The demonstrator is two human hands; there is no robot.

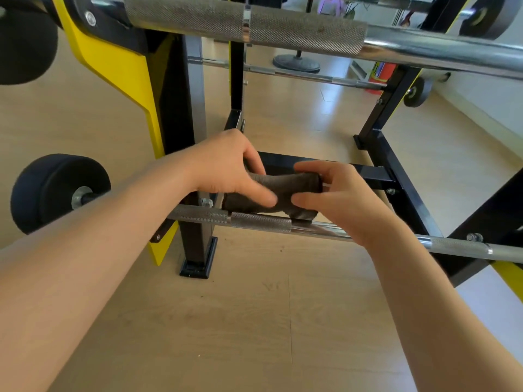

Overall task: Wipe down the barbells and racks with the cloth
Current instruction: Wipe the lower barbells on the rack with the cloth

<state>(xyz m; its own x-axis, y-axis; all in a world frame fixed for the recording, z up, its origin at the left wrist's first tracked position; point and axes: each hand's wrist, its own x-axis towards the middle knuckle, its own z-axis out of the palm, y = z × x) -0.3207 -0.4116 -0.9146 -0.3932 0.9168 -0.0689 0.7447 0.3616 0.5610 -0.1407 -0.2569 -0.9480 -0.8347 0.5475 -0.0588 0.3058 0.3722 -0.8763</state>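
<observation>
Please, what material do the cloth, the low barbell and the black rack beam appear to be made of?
Cloth: soft brown-grey terry or microfibre, by its fuzzy nap. Low barbell: steel, probably chromed; mirror shine, knurled grip zones. Rack beam: square metal tube, glossy black paint, likely steel.

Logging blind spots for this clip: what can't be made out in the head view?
Head view:
- cloth: largely covered by left hand and right hand gripping it.
- lower barbell: contact with cloth partly behind right hand; right end cut by frame edge.
- top barbell: right end cut by frame edge.
</observation>
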